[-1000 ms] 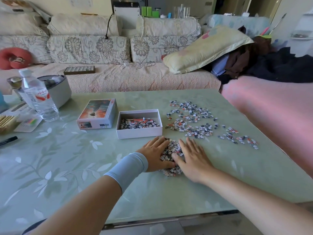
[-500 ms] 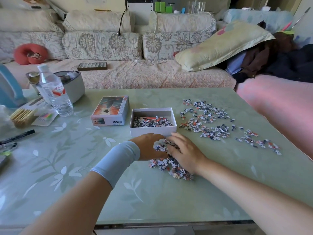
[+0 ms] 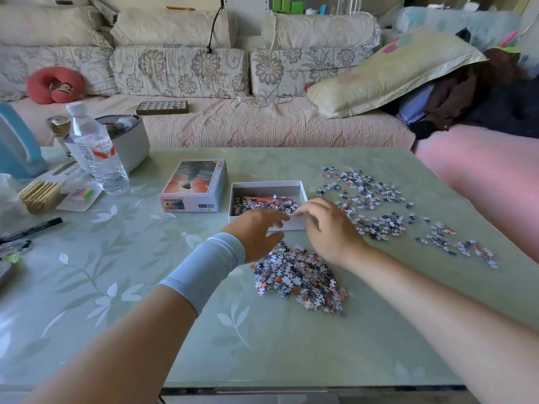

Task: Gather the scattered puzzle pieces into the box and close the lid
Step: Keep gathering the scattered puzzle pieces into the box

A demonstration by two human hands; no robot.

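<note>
The open white box (image 3: 266,186) stands mid-table, a layer of puzzle pieces (image 3: 262,204) inside. Its picture lid (image 3: 194,184) lies just left of it. Both hands hover at the box's front wall. My left hand (image 3: 258,233), with a pale blue wristband, reaches right with loose fingers. My right hand (image 3: 328,228) points left over the box's front right corner, fingers relaxed. One small piece (image 3: 274,196) shows above the box contents. A dense pile of pieces (image 3: 297,277) lies on the table just below my hands. More scattered pieces (image 3: 364,196) spread right of the box.
A small trail of pieces (image 3: 458,246) lies near the table's right edge. A water bottle (image 3: 96,153), a white pot (image 3: 128,141) and a stick holder (image 3: 39,193) crowd the far left. A black pen (image 3: 30,228) lies at the left edge. A sofa (image 3: 233,123) runs behind.
Both hands rose from the near pile, where they pressed pieces together, and moved forward to the box's front edge. The near pile now lies uncovered.
</note>
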